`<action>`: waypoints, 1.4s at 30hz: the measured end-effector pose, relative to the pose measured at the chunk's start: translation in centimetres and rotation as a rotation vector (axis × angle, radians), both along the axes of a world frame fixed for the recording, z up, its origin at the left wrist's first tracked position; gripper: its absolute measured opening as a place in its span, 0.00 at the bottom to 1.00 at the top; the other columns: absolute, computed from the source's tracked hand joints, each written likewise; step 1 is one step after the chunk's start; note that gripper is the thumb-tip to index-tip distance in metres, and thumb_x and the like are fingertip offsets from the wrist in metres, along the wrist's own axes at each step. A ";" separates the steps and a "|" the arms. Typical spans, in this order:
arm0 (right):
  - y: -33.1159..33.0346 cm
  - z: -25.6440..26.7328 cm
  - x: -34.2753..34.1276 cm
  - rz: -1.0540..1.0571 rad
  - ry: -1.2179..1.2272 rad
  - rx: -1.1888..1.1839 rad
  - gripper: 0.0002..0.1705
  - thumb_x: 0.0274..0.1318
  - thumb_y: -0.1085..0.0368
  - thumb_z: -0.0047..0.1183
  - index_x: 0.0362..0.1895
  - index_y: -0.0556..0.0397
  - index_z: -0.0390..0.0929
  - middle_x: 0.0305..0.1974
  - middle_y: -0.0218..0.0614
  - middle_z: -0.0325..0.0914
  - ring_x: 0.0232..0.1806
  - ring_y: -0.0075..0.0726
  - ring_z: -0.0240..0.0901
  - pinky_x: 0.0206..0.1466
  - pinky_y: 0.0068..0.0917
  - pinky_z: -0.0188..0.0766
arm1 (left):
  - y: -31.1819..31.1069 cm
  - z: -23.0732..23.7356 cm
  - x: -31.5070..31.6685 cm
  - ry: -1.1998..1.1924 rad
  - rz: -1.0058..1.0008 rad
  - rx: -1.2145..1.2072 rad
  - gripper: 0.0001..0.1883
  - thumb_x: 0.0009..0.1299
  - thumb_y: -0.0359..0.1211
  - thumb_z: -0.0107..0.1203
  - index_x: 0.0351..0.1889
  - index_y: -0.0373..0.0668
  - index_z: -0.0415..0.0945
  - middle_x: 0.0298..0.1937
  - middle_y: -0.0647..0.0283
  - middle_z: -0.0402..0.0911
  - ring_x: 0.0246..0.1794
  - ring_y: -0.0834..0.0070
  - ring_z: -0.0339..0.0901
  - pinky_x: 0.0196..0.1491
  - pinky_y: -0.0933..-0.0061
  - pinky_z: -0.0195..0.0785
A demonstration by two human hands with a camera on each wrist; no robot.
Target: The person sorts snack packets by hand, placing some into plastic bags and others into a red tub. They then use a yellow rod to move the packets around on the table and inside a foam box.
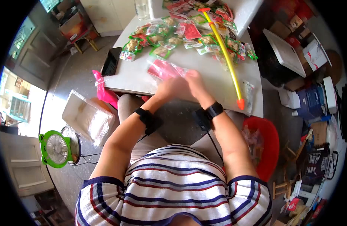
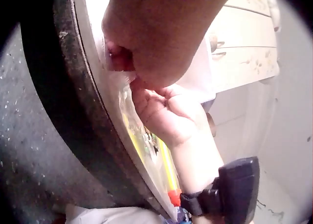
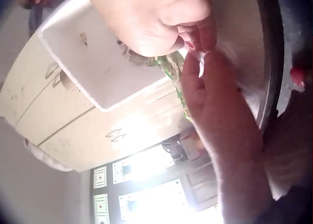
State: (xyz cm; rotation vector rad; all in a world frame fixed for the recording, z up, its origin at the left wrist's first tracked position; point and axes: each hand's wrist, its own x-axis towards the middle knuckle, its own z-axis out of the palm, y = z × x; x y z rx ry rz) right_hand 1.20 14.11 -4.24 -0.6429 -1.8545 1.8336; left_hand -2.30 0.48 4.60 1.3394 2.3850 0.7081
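A clear plastic packet with a pinkish-red panel (image 1: 162, 70) lies over the front part of the white table, its near end running into both hands. My left hand (image 1: 172, 89) pinches that end, with its fingers curled in. Close against it, my right hand (image 1: 194, 82) grips the plastic too. In the right wrist view, the fingertips of the left hand (image 3: 225, 92) and right hand (image 3: 166, 26) meet over a bit of plastic. The left hand (image 2: 161, 38) hides much of the packet in the left wrist view.
Several packed bags (image 1: 169, 34) of food cover the table's far half. A yellow tube with orange ends (image 1: 227, 56) lies along the right. A black phone (image 1: 111, 61) rests at the left edge. A foam box (image 1: 88, 116) and red basin (image 1: 269, 147) flank the person.
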 end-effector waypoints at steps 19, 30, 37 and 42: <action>2.0 -0.4 2.9 -0.154 0.011 0.917 0.11 0.39 0.73 0.43 0.33 0.60 0.66 0.36 0.47 0.68 0.41 0.49 0.64 0.44 0.35 0.62 | 1.6 -4.3 -21.8 0.941 0.326 -0.127 0.17 0.55 0.35 0.41 0.42 0.44 0.68 0.53 0.56 0.62 0.58 0.63 0.52 0.58 0.54 0.37; 2.1 -1.0 2.8 -0.192 0.071 0.935 0.11 0.36 0.74 0.43 0.31 0.60 0.66 0.35 0.47 0.68 0.38 0.51 0.65 0.41 0.37 0.63 | 0.9 -1.4 -22.5 1.024 0.111 -0.100 0.09 0.54 0.32 0.42 0.31 0.44 0.71 0.34 0.62 0.73 0.41 0.68 0.68 0.53 0.60 0.48; 1.8 -0.1 3.2 -0.162 0.016 0.866 0.09 0.38 0.73 0.41 0.30 0.60 0.66 0.35 0.47 0.68 0.38 0.51 0.64 0.41 0.36 0.63 | 1.1 3.5 -23.1 0.656 0.536 0.245 0.12 0.60 0.38 0.38 0.26 0.42 0.69 0.31 0.56 0.73 0.34 0.56 0.69 0.36 0.61 0.63; 2.3 -0.5 3.1 -0.142 -0.006 0.815 0.09 0.40 0.72 0.41 0.30 0.60 0.66 0.35 0.48 0.68 0.37 0.50 0.65 0.41 0.34 0.62 | 0.9 4.5 -21.7 0.370 0.537 0.572 0.11 0.61 0.36 0.41 0.31 0.39 0.69 0.25 0.59 0.72 0.24 0.70 0.71 0.28 0.71 0.62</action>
